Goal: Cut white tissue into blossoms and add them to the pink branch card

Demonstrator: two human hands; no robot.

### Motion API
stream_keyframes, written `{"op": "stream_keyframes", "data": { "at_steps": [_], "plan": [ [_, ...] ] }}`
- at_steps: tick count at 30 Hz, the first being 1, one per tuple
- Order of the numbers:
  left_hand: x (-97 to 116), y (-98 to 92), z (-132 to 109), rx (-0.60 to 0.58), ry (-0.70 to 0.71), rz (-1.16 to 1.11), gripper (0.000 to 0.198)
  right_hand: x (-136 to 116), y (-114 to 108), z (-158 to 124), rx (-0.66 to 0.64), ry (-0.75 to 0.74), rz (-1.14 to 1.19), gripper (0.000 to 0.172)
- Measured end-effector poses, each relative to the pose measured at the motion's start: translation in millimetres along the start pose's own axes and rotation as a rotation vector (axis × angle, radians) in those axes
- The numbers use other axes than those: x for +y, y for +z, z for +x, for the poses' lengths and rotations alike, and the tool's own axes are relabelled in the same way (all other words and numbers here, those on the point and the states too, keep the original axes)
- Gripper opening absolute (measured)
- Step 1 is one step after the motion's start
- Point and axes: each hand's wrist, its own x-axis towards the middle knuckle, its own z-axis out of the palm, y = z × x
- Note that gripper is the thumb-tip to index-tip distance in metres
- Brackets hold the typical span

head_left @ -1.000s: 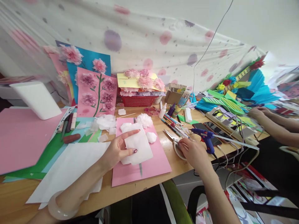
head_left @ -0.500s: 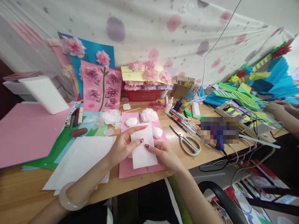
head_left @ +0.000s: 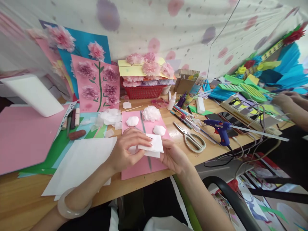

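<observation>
Hands (head_left: 122,150) (head_left: 175,158) both grip folded white paper (head_left: 157,143) above the pink sheet (head_left: 136,169).

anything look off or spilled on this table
Nothing looks spilled or damaged. One oddity: the blue glue gun lies on its side at the right, and the long glue stick in its back end appears to poke past the wooden table's edge, where it could get bumped.
</observation>
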Motion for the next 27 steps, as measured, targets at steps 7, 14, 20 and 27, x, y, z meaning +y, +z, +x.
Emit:
{"op": "stream_keyframes", "data": {
  "at_steps": [7,14,20,27],
  "plan": [
    [0.1,1.7,0.4,-0.049,-0.005,0.014,0.024,-4.9,-1.6,-2.7,0.032,0.000,0.090,0.026],
    [-2.1,1.7,-2.5,-0.106,-0.048,-0.021,0.024,-8.0,-0.7,-3.5,0.007,0.012,0.084,0.024],
    [-2.5,1.4,-1.7,-0.133,-0.049,-0.007,0.013,-7.2,-0.6,-1.9,-0.020,0.025,0.070,0.024],
    [-3.7,0.8,-2.3,-0.134,-0.052,-0.014,0.009,-10.5,-3.1,-4.7,-0.106,0.015,0.169,0.026]
  ]
}}
